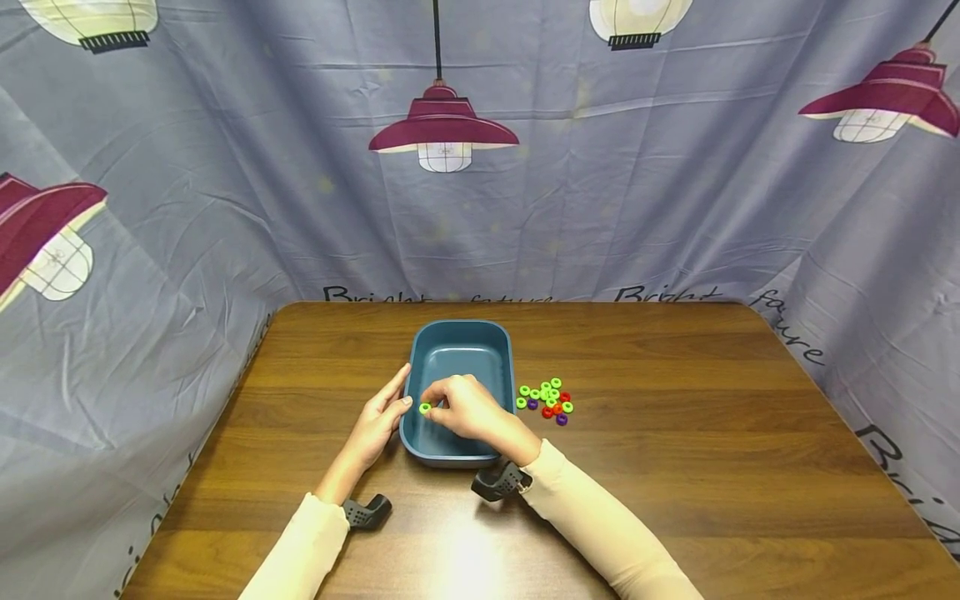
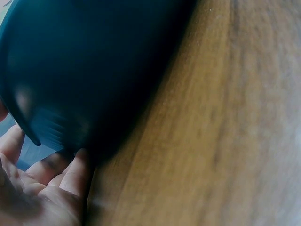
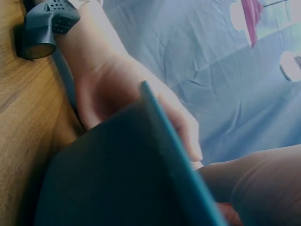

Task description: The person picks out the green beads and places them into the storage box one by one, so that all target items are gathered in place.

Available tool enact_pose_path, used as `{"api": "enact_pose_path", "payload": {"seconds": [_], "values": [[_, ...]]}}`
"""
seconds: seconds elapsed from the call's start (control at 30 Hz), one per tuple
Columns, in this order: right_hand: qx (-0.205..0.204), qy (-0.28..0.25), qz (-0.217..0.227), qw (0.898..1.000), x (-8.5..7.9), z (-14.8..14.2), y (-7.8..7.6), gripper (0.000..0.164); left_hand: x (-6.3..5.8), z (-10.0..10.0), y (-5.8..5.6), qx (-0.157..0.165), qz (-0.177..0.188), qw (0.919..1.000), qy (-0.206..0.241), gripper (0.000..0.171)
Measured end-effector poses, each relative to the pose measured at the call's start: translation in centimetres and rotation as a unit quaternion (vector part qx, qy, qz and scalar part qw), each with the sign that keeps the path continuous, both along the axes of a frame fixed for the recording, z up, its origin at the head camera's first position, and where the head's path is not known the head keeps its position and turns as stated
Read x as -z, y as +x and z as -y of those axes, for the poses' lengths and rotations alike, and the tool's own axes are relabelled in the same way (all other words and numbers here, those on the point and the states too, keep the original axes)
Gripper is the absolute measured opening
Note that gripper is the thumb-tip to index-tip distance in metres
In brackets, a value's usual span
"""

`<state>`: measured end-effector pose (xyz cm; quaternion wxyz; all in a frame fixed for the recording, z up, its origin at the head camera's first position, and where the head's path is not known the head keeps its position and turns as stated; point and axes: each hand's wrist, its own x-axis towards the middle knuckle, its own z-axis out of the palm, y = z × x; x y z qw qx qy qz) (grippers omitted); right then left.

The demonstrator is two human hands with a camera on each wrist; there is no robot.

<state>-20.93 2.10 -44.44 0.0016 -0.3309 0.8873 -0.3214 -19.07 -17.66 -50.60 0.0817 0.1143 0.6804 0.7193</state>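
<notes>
A blue-grey rectangular bin (image 1: pixel 457 458) stands on the wooden table. My right hand (image 1: pixel 468 407) is over its inside and pinches a small green ring (image 1: pixel 425 408) between thumb and fingertips. At the bin's left side, my left hand (image 1: pixel 375 425) touches the rim and outer wall with fairly straight fingers. The left wrist view shows those fingers (image 2: pixel 77 172) against the dark outer wall (image 2: pixel 84 70). In the right wrist view the bin's wall (image 3: pixel 113 169) partly covers the left hand (image 3: pixel 127 84), and the green ring is hidden.
Just right of the bin lies a loose group of several small rings, with green rings (image 1: pixel 545 392), red rings (image 1: pixel 547 412) and purple rings (image 1: pixel 562 420). A grey curtain (image 1: pixel 562 208) printed with lamps hangs behind the table (image 1: pixel 712 433). Both wrists carry black camera mounts (image 1: pixel 367 512).
</notes>
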Motion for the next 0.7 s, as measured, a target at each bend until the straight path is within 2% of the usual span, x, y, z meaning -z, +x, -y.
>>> {"api": "enact_pose_path", "payload": {"seconds": [0.23,0.4,0.7], "values": [[0.017,0.048,0.001,0.999,0.58,0.41,0.18,0.011,0.02,-0.08,0.04,0.000,0.002,1.0000,0.003,0.063],[0.014,0.084,0.016,0.996,0.82,0.46,0.21,0.010,0.03,-0.07,0.02,-0.001,0.002,1.0000,0.007,0.063],[0.016,0.111,0.019,0.994,1.08,0.45,0.10,0.006,0.06,-0.15,-0.07,-0.005,0.004,0.9999,0.013,0.063]]}}
